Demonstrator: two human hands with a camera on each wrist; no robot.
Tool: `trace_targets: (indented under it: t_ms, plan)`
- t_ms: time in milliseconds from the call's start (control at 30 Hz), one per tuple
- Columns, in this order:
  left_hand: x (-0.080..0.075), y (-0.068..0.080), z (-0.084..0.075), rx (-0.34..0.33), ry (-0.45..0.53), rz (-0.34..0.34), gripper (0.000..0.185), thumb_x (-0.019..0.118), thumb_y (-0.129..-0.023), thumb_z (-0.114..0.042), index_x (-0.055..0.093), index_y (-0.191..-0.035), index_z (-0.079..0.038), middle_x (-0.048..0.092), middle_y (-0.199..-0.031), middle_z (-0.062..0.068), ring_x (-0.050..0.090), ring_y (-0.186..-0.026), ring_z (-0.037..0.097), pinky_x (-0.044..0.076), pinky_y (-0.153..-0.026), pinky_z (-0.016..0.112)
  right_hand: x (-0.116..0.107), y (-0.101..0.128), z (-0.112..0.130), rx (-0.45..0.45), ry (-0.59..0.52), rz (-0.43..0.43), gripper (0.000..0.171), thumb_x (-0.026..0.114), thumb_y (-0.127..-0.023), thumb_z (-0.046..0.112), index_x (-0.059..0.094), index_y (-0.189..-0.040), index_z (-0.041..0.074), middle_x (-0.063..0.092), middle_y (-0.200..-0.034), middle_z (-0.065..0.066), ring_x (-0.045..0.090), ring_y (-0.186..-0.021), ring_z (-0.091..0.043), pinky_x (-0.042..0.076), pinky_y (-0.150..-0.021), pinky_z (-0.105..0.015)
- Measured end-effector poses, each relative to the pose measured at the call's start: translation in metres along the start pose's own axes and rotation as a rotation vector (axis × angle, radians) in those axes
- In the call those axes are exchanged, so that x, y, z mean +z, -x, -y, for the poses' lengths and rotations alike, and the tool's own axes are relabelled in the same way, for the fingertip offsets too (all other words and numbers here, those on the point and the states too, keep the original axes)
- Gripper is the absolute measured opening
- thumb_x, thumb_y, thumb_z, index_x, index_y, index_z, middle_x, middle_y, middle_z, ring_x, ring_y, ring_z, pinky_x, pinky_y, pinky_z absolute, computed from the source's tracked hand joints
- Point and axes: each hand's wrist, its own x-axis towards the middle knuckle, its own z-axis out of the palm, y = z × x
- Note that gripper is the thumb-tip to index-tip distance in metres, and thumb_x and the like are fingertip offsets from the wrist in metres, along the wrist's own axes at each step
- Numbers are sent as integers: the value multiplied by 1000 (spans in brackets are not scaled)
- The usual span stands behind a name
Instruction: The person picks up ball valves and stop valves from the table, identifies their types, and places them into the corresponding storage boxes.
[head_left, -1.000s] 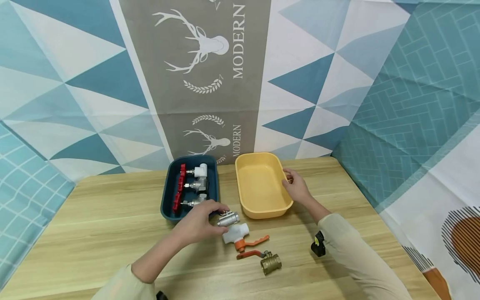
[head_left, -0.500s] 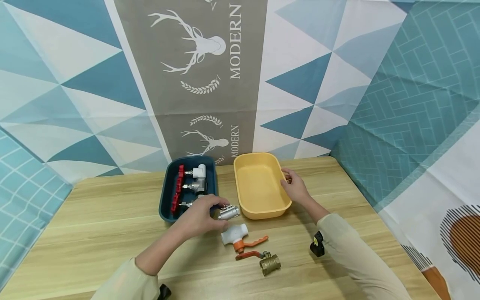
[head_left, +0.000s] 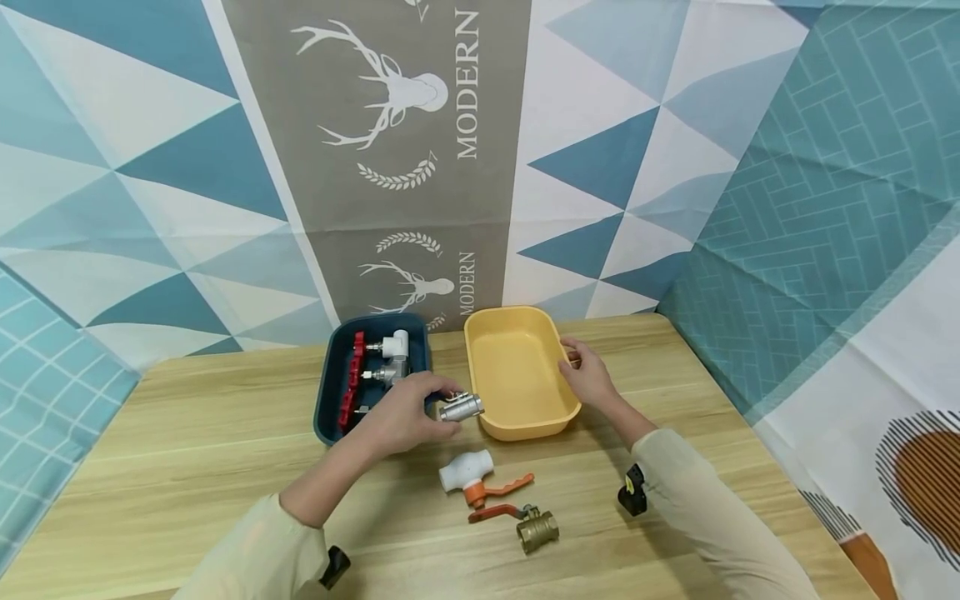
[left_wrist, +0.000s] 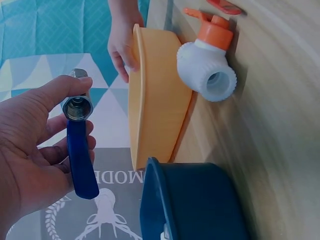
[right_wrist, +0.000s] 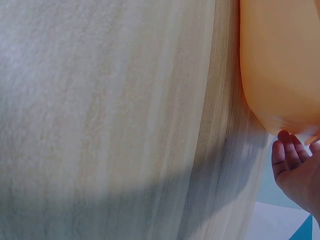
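Note:
My left hand [head_left: 405,417] holds a silver valve [head_left: 461,407] with a blue handle [left_wrist: 82,162], lifted just above the table between the two trays. In the left wrist view my thumb and fingers curl round the silver valve [left_wrist: 77,107]. My right hand [head_left: 587,375] grips the right rim of the empty yellow tray [head_left: 487,417]; its fingers [right_wrist: 287,155] lie against the yellow tray's outer wall [right_wrist: 280,60]. A white valve with an orange handle [head_left: 468,475] and a brass valve with an orange lever [head_left: 536,529] lie on the table in front.
The dark blue tray [head_left: 330,417] left of the yellow one holds several valves with red handles [head_left: 352,383]. The wooden table [head_left: 187,450] meets a patterned backdrop at its far edge. A black wrist device [head_left: 628,497] sits on the right sleeve.
My left hand has lifted the silver valve off the table and moved it up and away from the white valve, toward the yellow tray. The right hand has stayed on the rim.

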Motion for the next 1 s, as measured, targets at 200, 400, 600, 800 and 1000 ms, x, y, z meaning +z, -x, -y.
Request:
trace_targets:
  t_ms: [200,400,600,800,1000]
  plan:
    - [-3,-10,-2,-13,-2,9,38,77,-75,-28,65,-109,-16,63,-102,-2,54,-91,16,49,-85,35,1,-1,-1,-1,-10,-2,45,51,-95,10,42,-138,2,54,-111,-20,51,-91,-25,46,-70,-27]
    - [-4,-22,-2,-22,-22,8,40,77,-75,-28,65,-111,-15,63,-102,-1,53,-89,16,49,-81,33,1,-1,-1,5,-20,-2,44,51,-95,11,43,-137,3,54,-111,-20,52,-92,-25,47,-70,-26]
    - [-4,-34,1,-5,3,19,40,77,-76,-26,65,-113,-15,64,-104,0,54,-92,18,49,-85,36,0,-1,0,-11,-23,-11,45,51,-94,9,43,-137,1,55,-110,-22,52,-91,-25,47,-70,-26]
    - [-7,-44,2,12,13,27,40,76,-76,-25,65,-113,-15,65,-104,0,55,-94,18,48,-85,37,0,-2,-2,8,-24,2,45,52,-95,10,43,-138,3,55,-113,-21,51,-92,-25,47,-71,-26]
    - [-9,-52,6,7,36,14,39,77,-75,-25,66,-110,-14,64,-104,3,55,-92,20,48,-84,36,1,-2,-2,16,-23,-2,44,52,-95,10,43,-138,4,54,-112,-20,50,-93,-24,45,-71,-26]
